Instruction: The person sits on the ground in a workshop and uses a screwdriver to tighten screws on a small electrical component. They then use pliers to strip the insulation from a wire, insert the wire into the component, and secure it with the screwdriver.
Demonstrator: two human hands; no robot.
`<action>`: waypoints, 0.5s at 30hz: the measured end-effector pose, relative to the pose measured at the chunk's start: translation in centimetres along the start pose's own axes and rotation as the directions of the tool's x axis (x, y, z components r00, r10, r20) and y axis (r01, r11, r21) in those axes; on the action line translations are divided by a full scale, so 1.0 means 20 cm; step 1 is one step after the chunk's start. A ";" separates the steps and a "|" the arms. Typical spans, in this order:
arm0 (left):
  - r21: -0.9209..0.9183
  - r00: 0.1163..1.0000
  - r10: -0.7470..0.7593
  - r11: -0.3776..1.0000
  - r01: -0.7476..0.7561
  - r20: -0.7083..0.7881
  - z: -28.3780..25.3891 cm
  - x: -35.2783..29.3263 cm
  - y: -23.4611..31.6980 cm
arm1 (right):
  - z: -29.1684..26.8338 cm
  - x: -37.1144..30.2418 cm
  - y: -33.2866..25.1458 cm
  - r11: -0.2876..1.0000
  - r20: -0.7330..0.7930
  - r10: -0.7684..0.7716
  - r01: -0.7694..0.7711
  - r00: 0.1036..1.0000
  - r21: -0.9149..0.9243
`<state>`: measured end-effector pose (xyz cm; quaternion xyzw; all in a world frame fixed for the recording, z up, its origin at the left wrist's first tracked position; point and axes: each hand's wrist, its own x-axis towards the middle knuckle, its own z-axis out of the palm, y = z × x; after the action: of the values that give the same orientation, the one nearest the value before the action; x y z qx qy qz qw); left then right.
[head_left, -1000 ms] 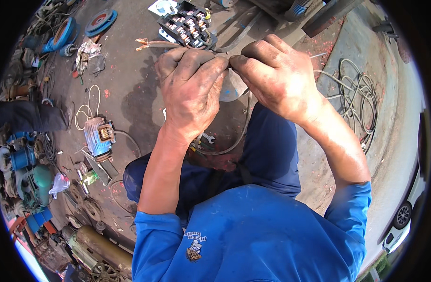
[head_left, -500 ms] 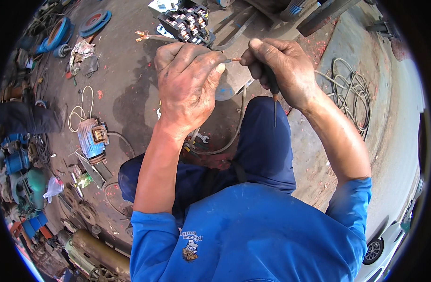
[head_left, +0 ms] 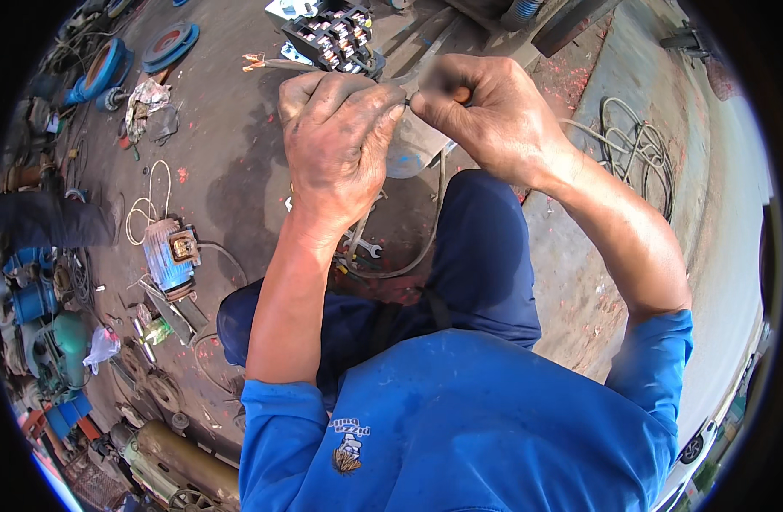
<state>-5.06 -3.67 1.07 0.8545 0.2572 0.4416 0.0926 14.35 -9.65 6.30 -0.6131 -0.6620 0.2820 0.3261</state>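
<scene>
My left hand (head_left: 333, 141) is closed with its back up, thumb and forefinger pinching a thin wire (head_left: 407, 101). Only a short dark bit of that wire shows in the gap between my hands. My right hand (head_left: 500, 119) is closed too, its thumb and fingertips at the wire's end; its curled fingers are partly blurred. The screwdriver seen in it earlier is not visible now. A grey cable (head_left: 285, 65) with bare copper ends sticks out beyond my left hand. Past it stands a black terminal block (head_left: 330, 38) with metal contacts.
A blue motor (head_left: 169, 256) with an open terminal box lies at left. Wrenches (head_left: 366, 247) and a looped cable (head_left: 430, 243) are on the floor before my knees. Coiled cable (head_left: 639, 154) lies at right. Blue pulleys (head_left: 169, 47) and machine parts line the far left.
My right hand has turned over and moved slightly left and up, closer to my left hand. The bare copper between the hands and the screwdriver have gone out of sight.
</scene>
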 end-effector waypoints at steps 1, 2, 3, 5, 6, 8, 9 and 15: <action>0.017 1.000 0.015 1.000 -0.014 -0.007 0.01 0.00 0.00 | 0.01 0.01 0.01 0.931 0.097 0.242 -0.259 0.965 0.256; 0.034 0.999 0.029 0.999 -0.029 -0.013 0.01 0.00 0.00 | 0.02 0.01 0.00 0.832 0.158 0.312 -0.350 0.937 0.431; 0.056 0.999 0.044 0.997 -0.043 -0.017 0.02 0.00 0.00 | 0.02 0.01 0.00 0.690 0.233 0.360 -0.426 0.903 0.586; 0.052 1.000 0.021 0.998 -0.021 -0.015 0.02 0.00 0.00 | -0.01 -0.01 -0.02 0.630 0.244 0.410 -0.466 0.879 0.621; 0.036 1.000 0.005 0.999 -0.004 -0.030 0.02 0.01 0.01 | -0.03 -0.01 -0.02 0.652 0.187 0.405 -0.426 0.895 0.627; 0.013 0.998 -0.033 0.999 0.034 -0.055 0.02 0.01 0.02 | -0.05 -0.05 -0.01 0.784 -0.070 0.380 -0.281 0.922 0.553; 0.007 0.997 -0.054 0.999 0.054 -0.062 0.02 0.01 0.03 | -0.04 -0.06 -0.01 0.820 -0.090 0.348 -0.257 0.933 0.512; -0.003 0.997 -0.040 0.999 0.040 -0.072 0.04 0.01 0.01 | 0.17 -0.04 0.01 0.862 -0.252 0.222 -0.069 0.942 0.502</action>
<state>-4.19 -3.76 0.75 0.8328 0.2769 0.4703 0.0927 11.93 -10.43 3.86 -0.5959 -0.4633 0.3663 0.5442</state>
